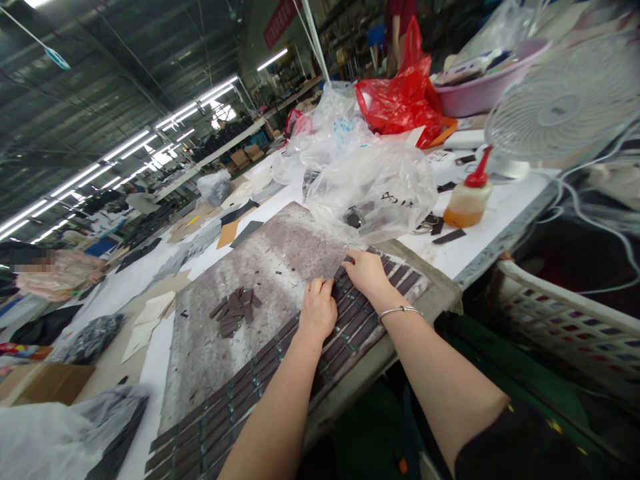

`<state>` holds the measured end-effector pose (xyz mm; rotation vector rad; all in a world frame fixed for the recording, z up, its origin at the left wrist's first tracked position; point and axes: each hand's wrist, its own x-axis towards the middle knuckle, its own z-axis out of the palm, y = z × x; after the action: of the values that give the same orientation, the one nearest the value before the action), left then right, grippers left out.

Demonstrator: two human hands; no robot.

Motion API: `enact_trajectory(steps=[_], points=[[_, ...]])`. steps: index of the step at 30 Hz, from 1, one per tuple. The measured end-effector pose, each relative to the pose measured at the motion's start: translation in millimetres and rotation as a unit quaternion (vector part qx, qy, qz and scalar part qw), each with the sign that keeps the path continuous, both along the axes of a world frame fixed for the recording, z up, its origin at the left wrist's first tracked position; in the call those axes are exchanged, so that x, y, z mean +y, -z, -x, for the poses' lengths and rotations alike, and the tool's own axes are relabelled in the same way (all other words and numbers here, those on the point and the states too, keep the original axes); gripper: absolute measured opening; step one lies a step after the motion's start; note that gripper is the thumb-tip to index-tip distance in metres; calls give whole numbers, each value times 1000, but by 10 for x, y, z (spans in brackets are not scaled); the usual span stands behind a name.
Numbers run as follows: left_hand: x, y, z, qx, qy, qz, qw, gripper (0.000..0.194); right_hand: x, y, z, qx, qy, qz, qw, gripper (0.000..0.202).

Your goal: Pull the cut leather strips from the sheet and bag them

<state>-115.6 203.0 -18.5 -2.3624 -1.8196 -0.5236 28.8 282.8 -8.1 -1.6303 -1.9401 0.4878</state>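
My right hand (367,272) is pinched at the far end of a dark brown strip (345,270), near the top of the rows. My left hand (319,310) rests just left of it with its fingers curled down on the strips; what its fingertips hold, if anything, is hidden. Beneath both hands, rows of dark strips (240,392) lie side by side along the near edge of a worn grey board (200,360), with small shiny greenish bits at their joints. A loose pile of short dark pieces (235,311) sits on the board, left of my left hand.
Beyond the board lie a clear plastic bag (380,190), a red bag (400,100) and a red-capped bottle (469,197) of amber liquid. A white fan (560,107) and purple basin (490,87) stand at right. A white basket (575,327) is below; another person (60,273) is at far left.
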Motion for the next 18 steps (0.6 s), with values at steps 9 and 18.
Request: enact_trajectory(steps=[9,18], points=[[10,-17,-17,33,-7,18,999,48,-35,-45,17,-35,-3,-7,999,19],[27,-26,-28,29,-19,42,998,49,-103,6,-18,-99,-19,-40,994,27]])
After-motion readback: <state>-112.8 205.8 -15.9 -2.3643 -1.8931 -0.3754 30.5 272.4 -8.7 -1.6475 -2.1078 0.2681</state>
